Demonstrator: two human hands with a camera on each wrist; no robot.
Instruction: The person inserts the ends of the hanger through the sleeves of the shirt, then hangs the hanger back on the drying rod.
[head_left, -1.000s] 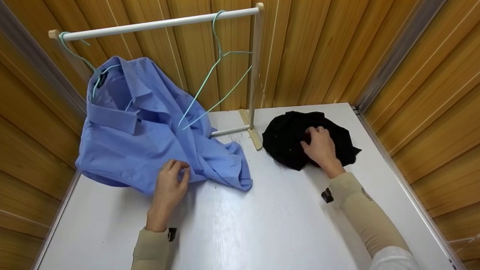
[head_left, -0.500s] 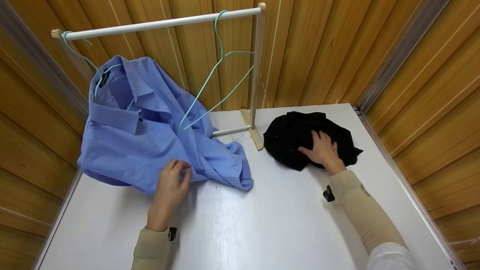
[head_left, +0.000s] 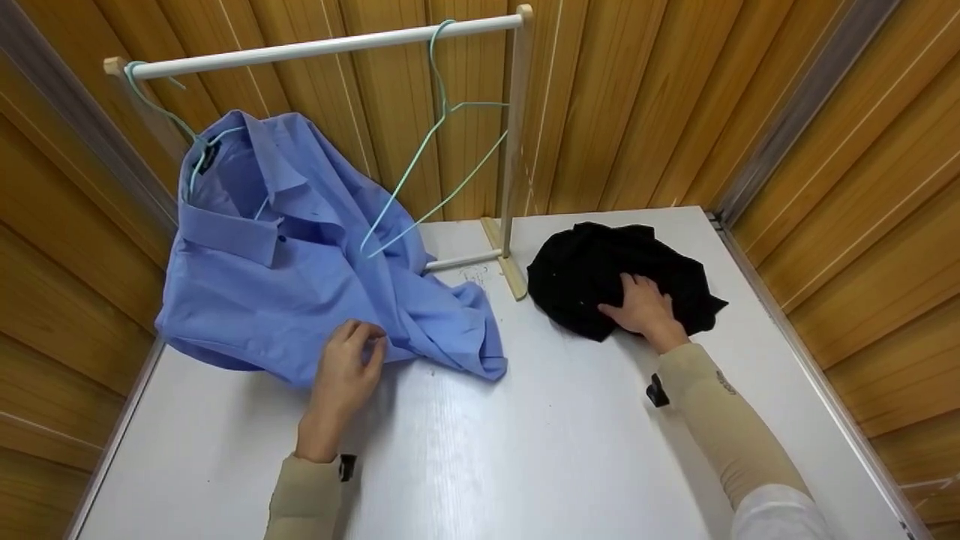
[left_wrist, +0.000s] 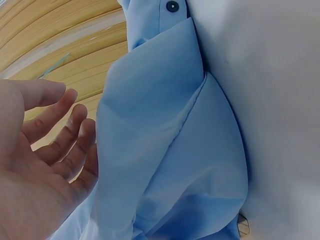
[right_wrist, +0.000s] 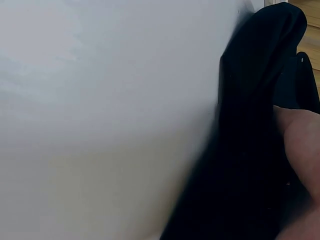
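A blue button shirt (head_left: 300,292) hangs from a mint-green wire hanger (head_left: 161,114) at the left end of the rack, its lower part spread over the white table. My left hand (head_left: 346,375) is in front of the shirt, fingers loosely bent. In the left wrist view, that hand (left_wrist: 45,155) holds nothing and its fingertips are beside the shirt's blue cloth (left_wrist: 150,110). At the right lies a crumpled black garment (head_left: 574,277). My right hand (head_left: 643,306) rests on it, thumb apart from the fingers. The right wrist view shows its thumb (right_wrist: 302,145) against the black cloth (right_wrist: 250,95); the fingertips are hidden.
A second mint-green hanger (head_left: 405,180) hangs bare near the right end of the white rack bar (head_left: 322,49). The rack's wooden foot (head_left: 511,277) stands between shirt and black garment. Wood-panelled walls (head_left: 622,105) enclose the white table (head_left: 517,450).
My right hand first spread its fingers flat on the black garment, then drew its fingertips back slightly towards the wrist. The left hand has stayed almost still.
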